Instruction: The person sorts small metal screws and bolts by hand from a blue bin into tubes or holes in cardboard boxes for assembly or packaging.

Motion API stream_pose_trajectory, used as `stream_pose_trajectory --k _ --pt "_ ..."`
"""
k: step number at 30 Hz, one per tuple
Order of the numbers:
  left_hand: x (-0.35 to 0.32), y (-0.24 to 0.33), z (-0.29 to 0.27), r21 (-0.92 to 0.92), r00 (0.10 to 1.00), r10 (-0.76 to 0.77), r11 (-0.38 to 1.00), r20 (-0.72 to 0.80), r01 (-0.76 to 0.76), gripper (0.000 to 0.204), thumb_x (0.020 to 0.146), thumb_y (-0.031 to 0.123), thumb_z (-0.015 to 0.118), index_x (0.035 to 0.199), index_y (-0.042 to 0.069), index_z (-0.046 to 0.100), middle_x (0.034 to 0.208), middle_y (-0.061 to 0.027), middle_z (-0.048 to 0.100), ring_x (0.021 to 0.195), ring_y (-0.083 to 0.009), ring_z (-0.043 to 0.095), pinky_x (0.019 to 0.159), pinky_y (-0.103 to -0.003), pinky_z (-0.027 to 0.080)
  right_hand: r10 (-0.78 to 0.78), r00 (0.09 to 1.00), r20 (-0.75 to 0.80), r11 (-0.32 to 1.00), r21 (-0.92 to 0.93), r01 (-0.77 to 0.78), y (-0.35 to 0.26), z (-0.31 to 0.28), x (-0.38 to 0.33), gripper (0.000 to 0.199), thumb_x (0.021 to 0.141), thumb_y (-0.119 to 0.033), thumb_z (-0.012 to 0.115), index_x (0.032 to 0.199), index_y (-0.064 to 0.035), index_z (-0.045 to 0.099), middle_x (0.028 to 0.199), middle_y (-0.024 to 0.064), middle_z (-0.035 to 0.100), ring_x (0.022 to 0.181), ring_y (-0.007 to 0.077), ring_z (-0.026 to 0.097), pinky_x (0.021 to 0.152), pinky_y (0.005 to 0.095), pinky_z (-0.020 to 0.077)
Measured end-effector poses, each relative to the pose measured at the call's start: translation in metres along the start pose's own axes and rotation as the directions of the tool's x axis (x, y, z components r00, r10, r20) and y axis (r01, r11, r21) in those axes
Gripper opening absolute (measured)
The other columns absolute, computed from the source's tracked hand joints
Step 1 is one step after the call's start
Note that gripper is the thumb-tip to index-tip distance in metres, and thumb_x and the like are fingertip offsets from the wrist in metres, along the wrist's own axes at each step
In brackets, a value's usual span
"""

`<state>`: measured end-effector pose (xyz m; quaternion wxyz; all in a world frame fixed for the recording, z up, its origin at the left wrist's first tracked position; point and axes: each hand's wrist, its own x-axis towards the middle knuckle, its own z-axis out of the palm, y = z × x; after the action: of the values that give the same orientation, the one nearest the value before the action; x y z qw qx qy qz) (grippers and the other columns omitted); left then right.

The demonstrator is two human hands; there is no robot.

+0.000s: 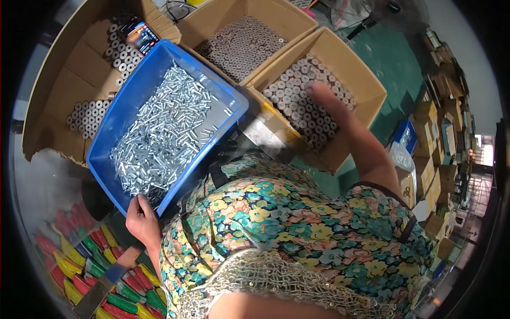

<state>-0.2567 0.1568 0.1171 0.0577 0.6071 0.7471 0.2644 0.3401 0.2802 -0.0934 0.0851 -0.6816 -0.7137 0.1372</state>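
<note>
My left hand [141, 217] rests against the near corner of a blue plastic bin [119, 125] heaped with shiny metal screws [164, 127]; its fingers look curled, and I cannot see anything in them. My right hand [320, 93] reaches out over an open cardboard box [366, 80] packed with upright grey metal sleeves [303, 109], fingers down among them. The hand is blurred, so its grip is unclear. My flowered top fills the lower middle of the view.
Another cardboard box [276, 16] of grey sleeves stands behind, and a large box [58, 80] at the left holds more sleeves and a dark packet. Red, green and yellow plastic pieces [95, 266] lie at the lower left. Stacked cartons [435, 159] line the right.
</note>
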Motion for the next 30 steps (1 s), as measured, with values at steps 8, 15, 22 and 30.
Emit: stream_pose_trajectory --k 8,15,22,30 --pt "-0.004 -0.004 0.001 0.059 1.000 0.006 0.998 -0.021 -0.005 0.021 0.093 0.015 0.058 0.085 -0.004 0.062 0.061 -0.0173 0.049 0.049 -0.0242 0.039 0.050 -0.036 0.038 0.392 0.902 0.179 0.902 -0.271 -0.338 -0.017 0.045 -0.027 0.021 0.088 -0.015 0.054 0.103 -0.0036 0.064 0.110 0.0216 0.062 0.105 0.0393 0.060 0.087 0.0458 0.0523" --pt "-0.001 0.004 -0.001 0.053 0.998 -0.060 0.997 0.014 0.059 0.023 0.093 0.015 0.059 0.079 -0.004 0.059 0.059 -0.0165 0.045 0.049 -0.0222 0.038 0.049 -0.036 0.036 0.451 0.890 0.070 0.860 -0.300 -0.412 0.000 0.046 -0.057 0.029 0.091 -0.008 0.051 0.119 -0.0014 0.057 0.123 0.0251 0.054 0.110 0.0409 0.057 0.090 0.0477 0.0508" --pt "0.000 0.001 0.000 0.028 0.999 -0.029 0.999 -0.020 0.029 0.023 0.092 0.012 0.058 0.076 -0.004 0.058 0.059 -0.0173 0.048 0.049 -0.0265 0.042 0.049 -0.036 0.037 0.293 0.827 0.480 0.504 0.657 -0.561 0.041 -0.027 -0.026 0.029 0.092 -0.015 0.055 0.118 -0.0032 0.060 0.106 0.0108 0.061 0.088 0.0191 0.058 0.073 0.0316 0.0496" --pt "-0.005 -0.012 -0.007 0.114 0.996 -0.088 0.990 0.014 0.086 0.023 0.090 0.010 0.060 0.071 -0.002 0.056 0.059 -0.0184 0.049 0.049 -0.0310 0.046 0.050 -0.038 0.038 -0.216 0.969 0.120 0.803 0.587 0.106 -0.078 -0.042 0.245 0.035 0.095 -0.030 0.055 0.118 -0.0046 0.062 0.110 0.0063 0.062 0.070 0.0169 0.059 0.062 0.0340 0.0494"
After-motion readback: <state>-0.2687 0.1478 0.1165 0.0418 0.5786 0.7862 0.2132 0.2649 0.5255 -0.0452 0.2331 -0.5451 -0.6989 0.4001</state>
